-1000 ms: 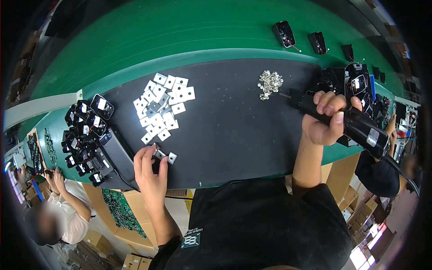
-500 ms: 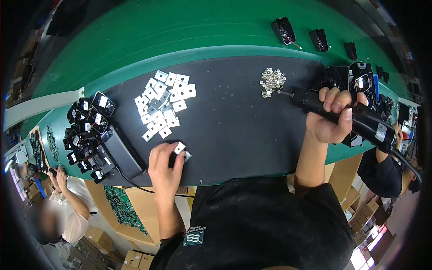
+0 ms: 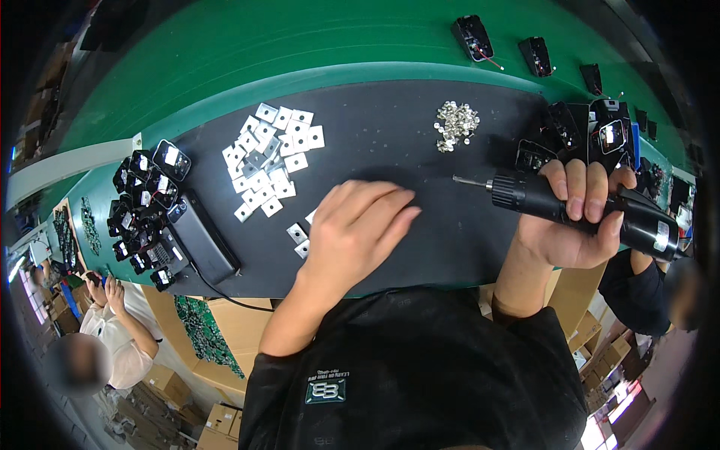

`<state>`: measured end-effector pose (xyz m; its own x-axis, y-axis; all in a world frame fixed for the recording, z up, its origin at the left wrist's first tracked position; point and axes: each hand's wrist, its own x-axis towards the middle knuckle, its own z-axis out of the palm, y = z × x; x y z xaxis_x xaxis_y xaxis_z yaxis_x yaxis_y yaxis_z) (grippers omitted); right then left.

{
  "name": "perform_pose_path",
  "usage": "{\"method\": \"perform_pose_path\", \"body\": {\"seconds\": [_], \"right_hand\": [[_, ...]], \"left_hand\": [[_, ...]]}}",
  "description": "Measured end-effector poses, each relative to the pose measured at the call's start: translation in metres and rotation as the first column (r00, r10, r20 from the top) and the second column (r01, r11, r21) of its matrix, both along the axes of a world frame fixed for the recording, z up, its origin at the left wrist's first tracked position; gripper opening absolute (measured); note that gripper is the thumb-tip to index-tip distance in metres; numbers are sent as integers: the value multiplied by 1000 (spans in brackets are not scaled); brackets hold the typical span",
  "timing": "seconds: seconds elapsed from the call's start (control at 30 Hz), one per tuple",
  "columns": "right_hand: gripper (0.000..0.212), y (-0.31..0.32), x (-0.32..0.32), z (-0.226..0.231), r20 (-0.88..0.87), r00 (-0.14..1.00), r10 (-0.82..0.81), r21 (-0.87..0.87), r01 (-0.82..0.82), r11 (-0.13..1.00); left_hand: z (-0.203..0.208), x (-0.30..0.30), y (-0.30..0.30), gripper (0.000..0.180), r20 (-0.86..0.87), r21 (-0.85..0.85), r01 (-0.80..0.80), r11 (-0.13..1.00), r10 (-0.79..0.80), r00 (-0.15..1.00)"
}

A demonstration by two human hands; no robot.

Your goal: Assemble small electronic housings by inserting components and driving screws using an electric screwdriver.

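My right hand (image 3: 574, 214) is wrapped round a black electric screwdriver (image 3: 544, 196), whose metal bit points left over the dark mat. Whether a screw sits on the bit tip is too small to tell. My left hand (image 3: 352, 236) is palm down over the mat, its fingers stretched toward the right; I see nothing held, though the palm side is hidden. Just left of it lie a few small silver square plates (image 3: 297, 232), partly covered by the hand. A larger spread of holed square plates (image 3: 271, 154) lies beyond. Silver screws (image 3: 455, 124) form a heap beyond the bit.
Black housings (image 3: 142, 195) and a black box with a cable (image 3: 204, 244) stand at the left. More housings (image 3: 562, 127) crowd the right, others (image 3: 473, 39) rest on the green surface (image 3: 337, 45) beyond. Co-workers (image 3: 112, 330) sit on both sides.
My left hand has left the near-left plates and swung right, where the plate it pinched no longer shows in it. The screwdriver has drawn back from the screws, toward me and slightly right.
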<state>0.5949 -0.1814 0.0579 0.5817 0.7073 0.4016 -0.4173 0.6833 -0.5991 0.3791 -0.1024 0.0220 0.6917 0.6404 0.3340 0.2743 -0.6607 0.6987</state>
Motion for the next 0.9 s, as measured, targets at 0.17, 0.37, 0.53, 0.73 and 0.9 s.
{"method": "perform_pose_path", "body": {"seconds": [0.17, 0.37, 0.53, 0.73, 0.9], "right_hand": [[42, -6, -1, 2, -31, 998, 57, -5, -57, 998], [43, -9, -1, -4, -61, 992, 108, -3, -108, 994], [43, -12, 2, -4, -69, 991, 118, -10, -119, 993], [41, -10, -4, 2, -124, 981, 146, -10, -148, 989], [39, -8, -5, 2, -155, 977, 148, -10, -152, 988]], "left_hand": [[-5, 34, -6, 38, 58, -197, 43, 979, -32, 998], [-15, 43, -9, 24, 176, -228, 119, 966, -79, 981], [-16, 42, -7, 18, 158, -208, 113, 971, -81, 984], [-20, 36, -6, 20, 204, -75, 133, 988, -115, 972], [-21, 34, -6, 20, 234, -30, 113, 993, -102, 967]]}}
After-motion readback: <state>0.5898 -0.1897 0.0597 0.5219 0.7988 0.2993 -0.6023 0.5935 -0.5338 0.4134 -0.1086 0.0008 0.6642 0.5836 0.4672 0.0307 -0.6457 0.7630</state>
